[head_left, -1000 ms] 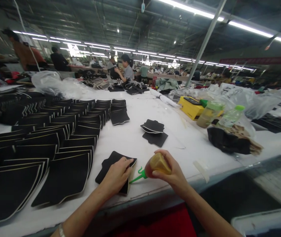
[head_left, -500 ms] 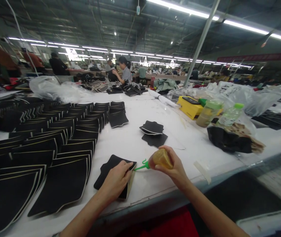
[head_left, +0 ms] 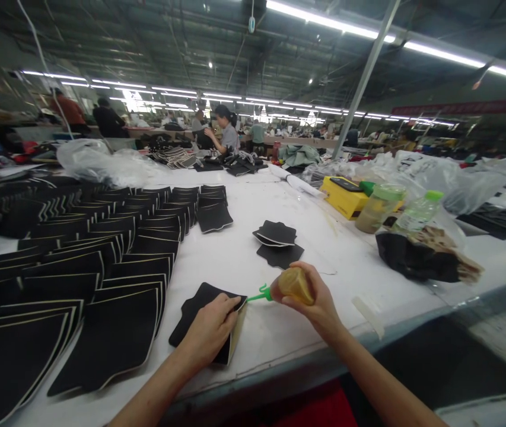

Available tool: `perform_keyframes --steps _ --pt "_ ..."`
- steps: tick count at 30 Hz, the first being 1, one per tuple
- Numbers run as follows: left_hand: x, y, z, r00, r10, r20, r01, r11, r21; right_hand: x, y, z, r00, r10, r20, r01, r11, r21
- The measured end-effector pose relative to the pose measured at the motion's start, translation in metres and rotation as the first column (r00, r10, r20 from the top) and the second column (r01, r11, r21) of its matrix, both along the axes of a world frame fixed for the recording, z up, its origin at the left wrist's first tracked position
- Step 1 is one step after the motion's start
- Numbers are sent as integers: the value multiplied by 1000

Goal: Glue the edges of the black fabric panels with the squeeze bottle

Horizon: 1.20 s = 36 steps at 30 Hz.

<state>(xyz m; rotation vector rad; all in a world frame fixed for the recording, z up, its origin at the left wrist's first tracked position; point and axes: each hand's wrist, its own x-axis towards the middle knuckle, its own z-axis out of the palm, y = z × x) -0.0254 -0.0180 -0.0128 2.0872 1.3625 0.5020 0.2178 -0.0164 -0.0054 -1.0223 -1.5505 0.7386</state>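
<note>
My left hand (head_left: 212,323) lies over a black panel (head_left: 194,309) near the table's front edge, its fingers gripping the right side, where the pale underside shows. My right hand (head_left: 317,302) is wrapped round a squeeze bottle (head_left: 296,286) of amber liquid, tipped on its side. The bottle's thin green nozzle (head_left: 259,295) points left, its tip at the panel's upper right corner, close to my left fingertips. Whether liquid is coming out is too small to tell. Farther back lies a small stack of black panels (head_left: 279,232).
Overlapping rows of black panels (head_left: 114,338) cover the white table (head_left: 253,201) on the left. To the right are a yellow box (head_left: 344,198), a jar (head_left: 379,207), a plastic bottle (head_left: 419,212) and a black cloth bundle (head_left: 401,255). A co-worker (head_left: 226,130) sits beyond the table.
The nozzle tip has shifted slightly up along the panel's right edge to its corner. My left hand keeps its hold on the panel. The view has moved a little.
</note>
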Motion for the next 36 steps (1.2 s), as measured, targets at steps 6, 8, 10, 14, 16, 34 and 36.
perform_keyframes --steps 6,8,10,14,16,34,36 --pt "0 -1 0 1000 14 16 -14 1000 0 -3 -14 -1 999 40 31 -38 998 -59" --pt "0 0 0 1000 8 15 -8 1000 3 -2 -12 0 999 14 30 -12 999 -43" --pt "0 0 1 1000 9 17 -9 1000 -2 -2 -8 3 1000 -18 23 18 1000 -11" --pt "0 1 1 999 13 31 -13 1000 -14 -3 -6 4 1000 -16 9 16 1000 -12" --pt "1 0 1 999 16 29 -16 1000 -12 -6 -12 2 1000 6 -4 -7 998 -57" --pt "0 -4 -9 994 66 91 -69 997 27 -16 -46 -7 974 97 -203 -153 946 -284" --pt "0 -4 -9 993 67 97 -70 997 30 -15 -47 -9 977 67 -200 -122 953 -276"
